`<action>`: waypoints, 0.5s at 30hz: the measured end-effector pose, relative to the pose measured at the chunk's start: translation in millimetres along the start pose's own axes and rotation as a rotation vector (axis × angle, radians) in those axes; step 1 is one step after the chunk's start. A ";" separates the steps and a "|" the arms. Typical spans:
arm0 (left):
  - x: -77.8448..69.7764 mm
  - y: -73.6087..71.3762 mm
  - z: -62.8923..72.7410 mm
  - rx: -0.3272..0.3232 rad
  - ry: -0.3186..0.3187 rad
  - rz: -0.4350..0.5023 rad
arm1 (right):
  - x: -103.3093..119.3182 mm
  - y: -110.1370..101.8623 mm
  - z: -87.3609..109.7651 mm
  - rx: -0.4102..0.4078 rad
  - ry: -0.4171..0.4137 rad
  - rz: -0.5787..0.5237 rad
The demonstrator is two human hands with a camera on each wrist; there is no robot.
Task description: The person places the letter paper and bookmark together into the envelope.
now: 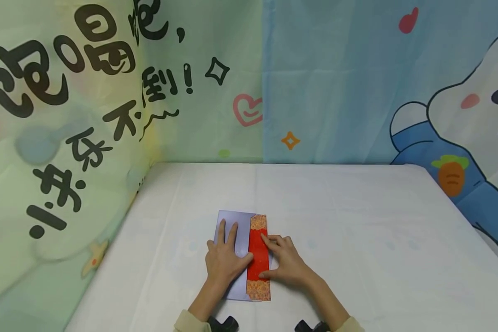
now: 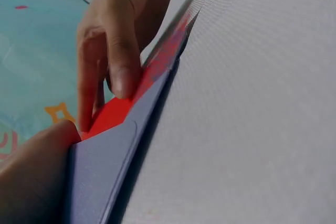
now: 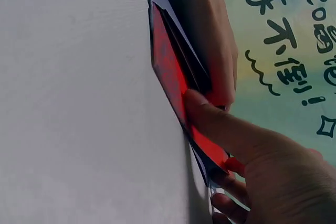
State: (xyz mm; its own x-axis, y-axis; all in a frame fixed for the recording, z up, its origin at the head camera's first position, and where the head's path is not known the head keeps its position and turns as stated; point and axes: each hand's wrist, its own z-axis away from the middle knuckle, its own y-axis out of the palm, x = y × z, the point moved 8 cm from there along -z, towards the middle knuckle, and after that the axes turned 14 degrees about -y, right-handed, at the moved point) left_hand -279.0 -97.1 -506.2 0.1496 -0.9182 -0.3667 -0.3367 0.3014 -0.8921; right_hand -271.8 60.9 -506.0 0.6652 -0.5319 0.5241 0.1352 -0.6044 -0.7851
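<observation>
A lavender booklet-like sheet point(image 1: 241, 235) lies on the table. Along its right side runs a red paper strip point(image 1: 257, 253) with gold-patterned ends. With fingers spread, my left hand point(image 1: 225, 259) rests on the lavender cover; its thumb reaches the strip's left edge. My right hand point(image 1: 288, 263) touches the strip from the right, index finger higher up and thumb lower down. In the right wrist view that thumb point(image 3: 220, 119) lies on the red surface, and a dark gap shows between strip and lavender sheet. What lies under the fingers is hidden.
A white cloth covers the table point(image 1: 348, 221). Behind it hangs a printed curtain point(image 1: 328, 83), blue with a cartoon animal. Another curtain point(image 1: 66, 152) with black lettering stands along the left side. Two black objects point(image 1: 224, 323) show by the wrists.
</observation>
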 end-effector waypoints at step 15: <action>-0.2 -0.5 -1.1 0.004 -0.005 -0.014 | 6.8 6.7 -11.2 -0.093 -0.122 0.036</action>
State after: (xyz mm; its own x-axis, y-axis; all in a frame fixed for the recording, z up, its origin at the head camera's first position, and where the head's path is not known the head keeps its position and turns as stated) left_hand -279.9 -97.3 -505.4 0.1591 -0.9209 -0.3558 -0.3307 0.2899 -0.8981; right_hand -274.7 46.6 -504.0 0.7534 -0.4819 0.4474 0.0448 -0.6411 -0.7661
